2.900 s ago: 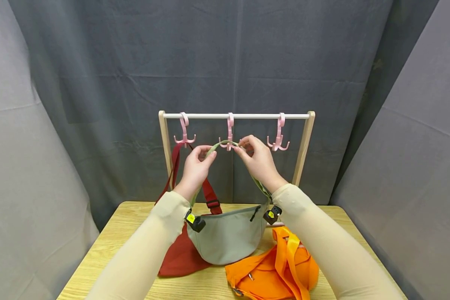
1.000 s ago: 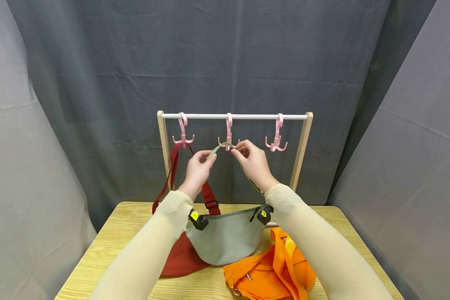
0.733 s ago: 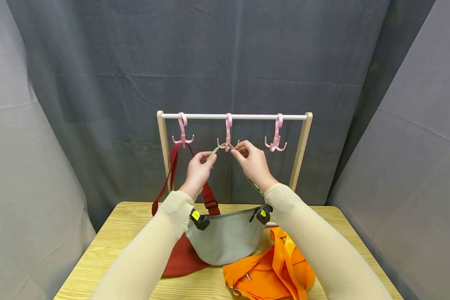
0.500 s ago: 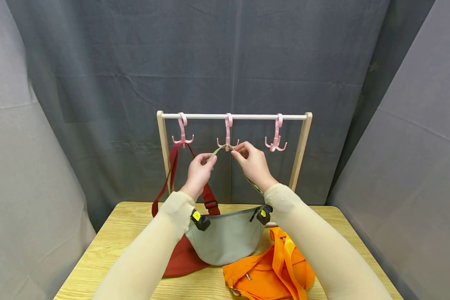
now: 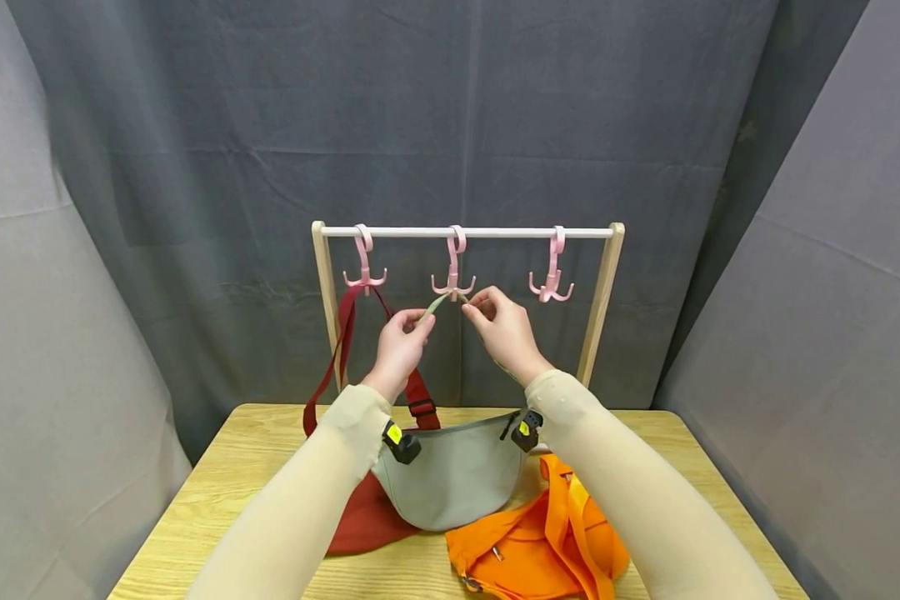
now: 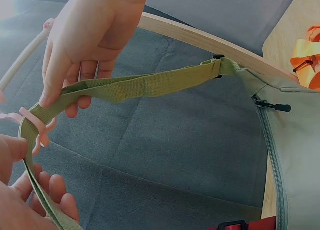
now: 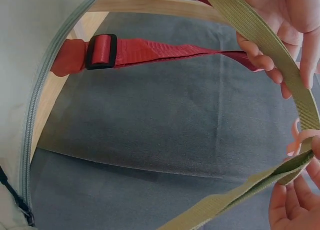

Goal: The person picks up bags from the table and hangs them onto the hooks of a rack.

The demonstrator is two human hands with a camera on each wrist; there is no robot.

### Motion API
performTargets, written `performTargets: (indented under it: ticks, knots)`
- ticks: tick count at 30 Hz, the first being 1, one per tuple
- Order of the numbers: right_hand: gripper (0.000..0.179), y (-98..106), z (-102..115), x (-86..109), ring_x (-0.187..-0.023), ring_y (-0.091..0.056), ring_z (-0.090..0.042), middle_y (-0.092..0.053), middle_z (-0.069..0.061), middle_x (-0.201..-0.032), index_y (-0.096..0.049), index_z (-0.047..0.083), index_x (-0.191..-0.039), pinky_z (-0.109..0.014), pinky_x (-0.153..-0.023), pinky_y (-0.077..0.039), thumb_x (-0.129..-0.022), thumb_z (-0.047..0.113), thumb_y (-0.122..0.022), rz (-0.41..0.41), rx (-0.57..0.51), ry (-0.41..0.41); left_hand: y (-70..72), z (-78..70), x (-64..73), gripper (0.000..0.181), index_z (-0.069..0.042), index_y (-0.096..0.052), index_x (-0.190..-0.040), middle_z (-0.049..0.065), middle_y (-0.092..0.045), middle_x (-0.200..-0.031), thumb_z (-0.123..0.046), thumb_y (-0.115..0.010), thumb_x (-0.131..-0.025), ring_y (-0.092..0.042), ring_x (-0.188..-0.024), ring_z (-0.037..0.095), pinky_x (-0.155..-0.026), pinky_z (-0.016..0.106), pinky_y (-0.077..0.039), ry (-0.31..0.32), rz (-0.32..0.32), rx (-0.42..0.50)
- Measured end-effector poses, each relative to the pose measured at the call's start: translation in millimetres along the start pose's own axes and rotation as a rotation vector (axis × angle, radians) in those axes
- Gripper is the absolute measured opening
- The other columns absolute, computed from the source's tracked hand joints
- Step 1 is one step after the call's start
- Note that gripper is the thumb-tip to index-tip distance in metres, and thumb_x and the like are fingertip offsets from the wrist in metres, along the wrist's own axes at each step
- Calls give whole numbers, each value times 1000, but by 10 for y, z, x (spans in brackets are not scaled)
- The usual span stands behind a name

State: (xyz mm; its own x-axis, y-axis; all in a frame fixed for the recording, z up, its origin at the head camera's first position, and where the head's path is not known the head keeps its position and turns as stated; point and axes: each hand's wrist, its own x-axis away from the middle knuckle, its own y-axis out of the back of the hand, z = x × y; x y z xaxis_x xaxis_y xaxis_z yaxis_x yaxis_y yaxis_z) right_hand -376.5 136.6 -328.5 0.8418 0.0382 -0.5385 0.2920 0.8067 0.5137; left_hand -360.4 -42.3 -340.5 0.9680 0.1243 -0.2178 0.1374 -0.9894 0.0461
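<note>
In the head view my left hand (image 5: 401,350) and right hand (image 5: 506,333) each pinch the green strap of a grey-green waist bag (image 5: 453,479), on either side of the middle pink hook (image 5: 453,262). Between my fingers the strap (image 6: 150,84) bends at the hook, and a pink prong (image 6: 35,121) crosses in front of it in the left wrist view. The bag sits below my hands, its zipper along the top, partly covering a red bag (image 5: 367,517). That bag's red strap (image 5: 347,325) loops up to the left pink hook (image 5: 364,258).
A rack with a white bar (image 5: 502,232) and wooden posts (image 5: 602,300) stands at the back of the wooden table (image 5: 217,500). The right pink hook (image 5: 552,267) bears nothing. An orange bag (image 5: 525,542) lies at the front right. Grey curtains (image 5: 270,125) surround the table.
Both hands have come down slightly with the green strap, whose arch over the middle hook has sunk onto its prongs. That hook has tilted a little left. The bags have barely moved.
</note>
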Motion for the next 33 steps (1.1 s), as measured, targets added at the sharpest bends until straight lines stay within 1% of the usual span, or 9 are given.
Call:
performTargets:
  ticks: [3,6,10,13,17,24,27,30,33]
  knots:
    - [21,-6,-10,1,-84,-60,-24,-70,-10,-94,-65,9,-107,-35,-76,-48,-100,28,-69,5,-1,-10,14,18,3,29,-2,-67,-124,7,-61,-100,-19,-68,-101,-59,-86,19,-75,24,-44,-5,5,-9]
    - [21,-4,-12,6,-89,-62,-26,-71,-11,-99,-65,9,-108,-37,-81,-50,-100,28,-69,8,1,-19,35,34,10,29,-2,-67,-124,10,-62,-102,-19,-68,-100,-59,-86,18,-75,25,-45,-28,0,-32]
    - [21,2,-28,11,-93,-64,-27,-71,-11,-103,-65,9,-110,-40,-85,-51,-100,28,-69,12,5,-25,64,43,22,30,-2,-67,-125,16,-66,-112,-18,-68,-100,-62,-98,26,-83,30,-47,-72,-12,-82]
    - [23,8,-43,28,-96,-64,-27,-71,-12,-107,-63,8,-113,-41,-88,-51,-101,27,-68,17,-4,-30,84,38,38,33,-2,-65,-128,19,-68,-120,-18,-68,-100,-62,-109,33,-91,38,-51,-102,-6,-112]
    - [27,27,-68,74,-100,-64,-29,-70,-14,-112,-60,7,-120,-43,-91,-51,-101,25,-67,28,-20,-38,104,43,53,37,-1,-63,-133,21,-66,-128,-17,-68,-99,-63,-114,36,-99,46,-52,-132,13,-134]
    - [38,72,-129,184,-117,-63,-35,-64,-16,-126,-52,7,-131,-50,-102,-49,-102,26,-67,93,-9,-43,177,95,95,42,0,-59,-139,20,-62,-136,-14,-67,-100,-63,-123,37,-105,49,-52,-132,30,-146]
    - [43,93,-158,234,-125,-60,-38,-60,-17,-133,-49,6,-135,-52,-106,-47,-102,25,-67,115,-3,-39,214,135,114,41,0,-60,-138,20,-62,-136,-13,-67,-100,-63,-123,36,-104,48,-52,-142,25,-154]
    - [46,111,-196,281,-130,-56,-39,-56,-18,-137,-48,5,-138,-52,-110,-45,-101,25,-67,117,23,-25,250,164,146,39,1,-61,-135,21,-62,-134,-11,-67,-99,-64,-120,37,-104,48,-52,-176,11,-171]
    - [47,138,-222,330,-131,-54,-38,-53,-18,-139,-48,5,-139,-51,-111,-43,-101,26,-68,102,69,-9,284,183,187,37,1,-62,-133,22,-61,-132,-10,-68,-98,-64,-118,38,-105,49,-51,-216,4,-191]
